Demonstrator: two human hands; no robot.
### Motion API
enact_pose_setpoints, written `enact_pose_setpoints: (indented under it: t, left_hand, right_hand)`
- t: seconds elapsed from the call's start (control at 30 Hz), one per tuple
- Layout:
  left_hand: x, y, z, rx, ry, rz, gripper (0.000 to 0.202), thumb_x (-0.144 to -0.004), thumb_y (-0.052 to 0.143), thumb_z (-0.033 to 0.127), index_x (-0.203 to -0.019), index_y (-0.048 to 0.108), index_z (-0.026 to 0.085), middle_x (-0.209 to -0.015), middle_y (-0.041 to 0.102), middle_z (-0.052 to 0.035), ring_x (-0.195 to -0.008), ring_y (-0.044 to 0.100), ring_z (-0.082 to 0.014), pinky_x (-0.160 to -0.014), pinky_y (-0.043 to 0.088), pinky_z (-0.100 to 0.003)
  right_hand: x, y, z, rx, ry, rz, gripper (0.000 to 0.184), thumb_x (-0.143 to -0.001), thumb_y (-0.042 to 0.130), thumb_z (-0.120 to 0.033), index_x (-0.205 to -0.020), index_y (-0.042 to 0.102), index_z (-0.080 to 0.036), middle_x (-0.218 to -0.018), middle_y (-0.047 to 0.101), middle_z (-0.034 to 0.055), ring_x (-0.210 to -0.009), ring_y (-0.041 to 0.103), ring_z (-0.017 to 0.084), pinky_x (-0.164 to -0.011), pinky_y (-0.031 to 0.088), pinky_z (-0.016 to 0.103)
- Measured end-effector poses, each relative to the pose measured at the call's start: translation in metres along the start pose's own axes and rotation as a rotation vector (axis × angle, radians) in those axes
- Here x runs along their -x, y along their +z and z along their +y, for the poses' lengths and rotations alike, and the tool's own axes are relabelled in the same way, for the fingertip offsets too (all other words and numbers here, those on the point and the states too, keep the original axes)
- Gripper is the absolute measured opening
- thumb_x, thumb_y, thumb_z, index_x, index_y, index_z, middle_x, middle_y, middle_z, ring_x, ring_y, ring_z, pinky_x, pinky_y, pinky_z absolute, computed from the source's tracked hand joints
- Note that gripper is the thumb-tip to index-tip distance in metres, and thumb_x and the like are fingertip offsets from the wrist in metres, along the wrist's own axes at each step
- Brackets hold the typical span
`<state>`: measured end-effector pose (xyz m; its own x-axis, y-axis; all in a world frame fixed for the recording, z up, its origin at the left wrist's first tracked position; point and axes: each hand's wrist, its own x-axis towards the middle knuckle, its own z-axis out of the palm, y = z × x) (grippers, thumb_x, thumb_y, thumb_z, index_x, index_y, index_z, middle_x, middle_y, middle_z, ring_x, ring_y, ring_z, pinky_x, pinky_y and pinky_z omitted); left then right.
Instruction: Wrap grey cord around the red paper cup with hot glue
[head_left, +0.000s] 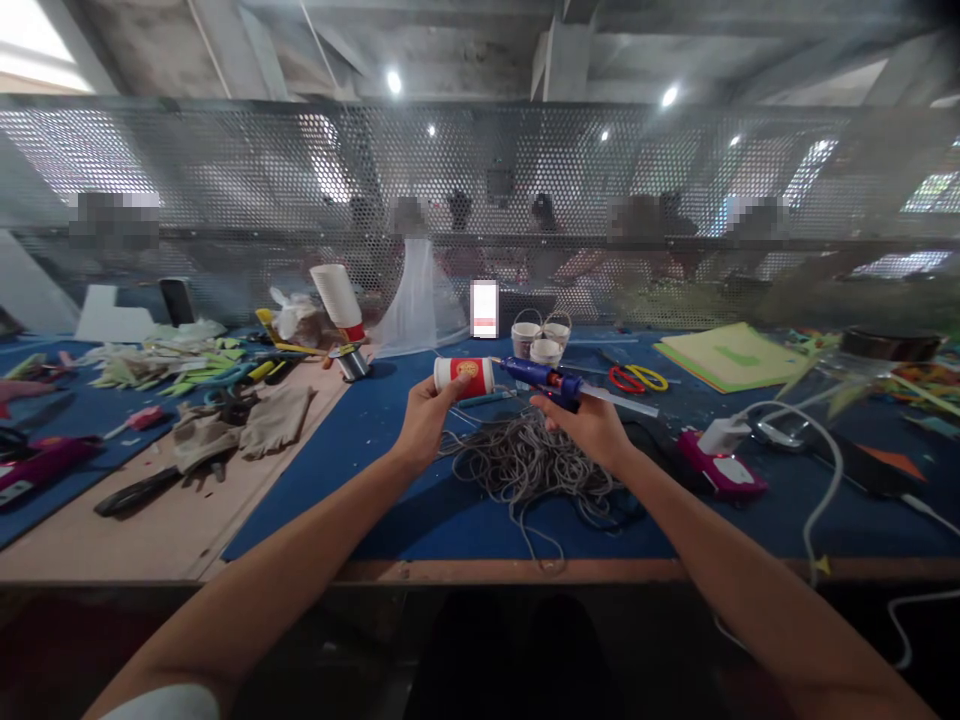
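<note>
The wide blue desk [465, 520] ends at a mesh screen [480, 170] behind, with bare mat along its front edge. Above a grey cord tangle [525, 465], the left hand [427, 415] wraps a sideways red-banded cup [465, 375]. The right hand [589, 425] grips a blue glue gun [544, 378], nozzle at the cup's end.

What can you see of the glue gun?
The glue gun is blue plastic with an orange trigger, held about level in the right hand, above grey cord. Its nozzle points left at the cup in the left hand; contact unclear. A clear glue stick juts from its back.
</note>
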<state>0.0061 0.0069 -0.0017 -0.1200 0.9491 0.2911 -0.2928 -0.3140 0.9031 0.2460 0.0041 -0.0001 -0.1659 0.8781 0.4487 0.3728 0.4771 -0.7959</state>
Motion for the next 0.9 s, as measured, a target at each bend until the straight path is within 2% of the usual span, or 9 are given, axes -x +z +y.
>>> enact_pose_setpoints:
  t: [0.1,0.27,0.53,0.9]
  left_hand:
    - [0.0000,0.0004,0.0020,-0.009,0.010,0.010,0.029,-0.072,0.084,0.038,-0.085,0.074,0.014,-0.071,0.066,0.0007,-0.067,0.055,-0.0116,-0.069,0.047,-0.024]
    - [0.0012,0.0007,0.0037,-0.021,0.001,0.035,0.029,-0.070,0.084,0.040,-0.074,0.071,0.015,-0.058,0.058,0.0033,-0.061,0.054,-0.0111,-0.065,0.046,-0.023]
    - [0.0000,-0.0011,-0.0002,-0.004,0.035,0.001,0.031,-0.075,0.081,0.039,-0.091,0.075,0.014,-0.078,0.071,-0.0028,-0.071,0.061,-0.0141,-0.071,0.049,-0.026]
    - [0.0002,-0.0021,0.0001,-0.028,0.060,0.021,0.032,-0.073,0.082,0.041,-0.089,0.075,0.014,-0.075,0.070,-0.0019,-0.068,0.060,-0.0135,-0.071,0.048,-0.026]
  right_hand:
    - [0.0004,0.0009,0.0027,0.052,-0.020,-0.011,0.041,-0.081,0.071,-0.060,-0.096,0.073,-0.022,-0.056,0.065,-0.0001,-0.055,0.065,0.021,-0.062,0.053,0.037]
    - [-0.0006,-0.0010,0.0060,0.132,-0.093,-0.019,0.042,-0.084,0.067,-0.062,-0.094,0.073,-0.022,-0.054,0.063,-0.0015,-0.050,0.064,0.020,-0.058,0.051,0.033]
    - [-0.0006,-0.0012,0.0071,0.227,-0.152,-0.030,0.041,-0.087,0.064,-0.061,-0.092,0.069,-0.021,-0.050,0.060,-0.0028,-0.046,0.061,0.018,-0.054,0.047,0.030]
    - [-0.0003,-0.0022,0.0081,0.320,-0.227,-0.040,0.040,-0.092,0.059,-0.058,-0.099,0.068,-0.020,-0.060,0.064,0.0009,-0.057,0.063,0.020,-0.057,0.045,0.029]
